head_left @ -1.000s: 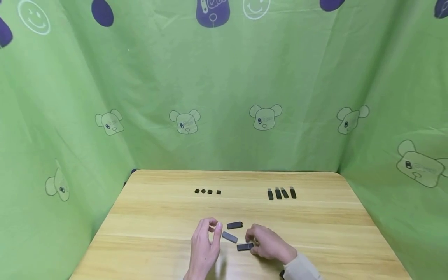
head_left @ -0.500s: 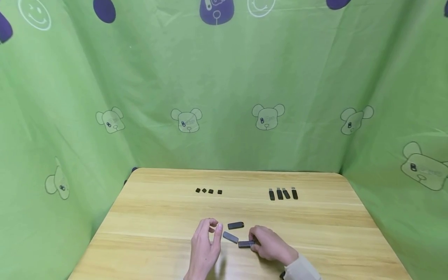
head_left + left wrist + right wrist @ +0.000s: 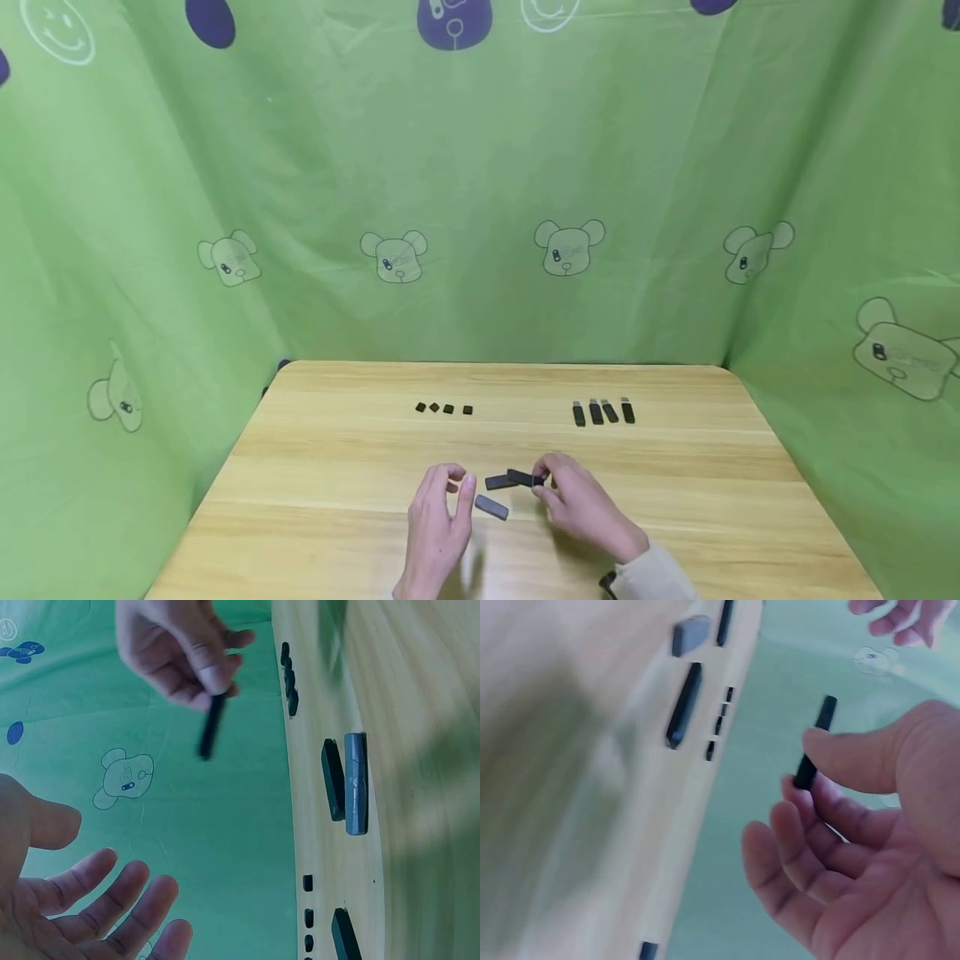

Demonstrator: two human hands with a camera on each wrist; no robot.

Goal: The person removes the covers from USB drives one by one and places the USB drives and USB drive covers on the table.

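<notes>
the left hand (image 3: 82, 900) lies at the lower left, fingers spread and relaxed, holding nothing. at the top the right hand (image 3: 176, 649) pinches a slim black plastic stick (image 3: 211, 726) between thumb and fingertips, lifted clear of the pale wooden tabletop (image 3: 420, 712). on the tabletop a black flat bar (image 3: 333, 779) lies just beside a grey flat bar (image 3: 355, 783), side by side. a row of small black caps (image 3: 308, 919) sits lower down, another dark row (image 3: 289, 679) higher up. green bear-print cloth (image 3: 124, 776) fills the background.

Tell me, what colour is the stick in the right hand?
Black. The stick, pinched by the right hand, shows best in the left wrist view.
</notes>
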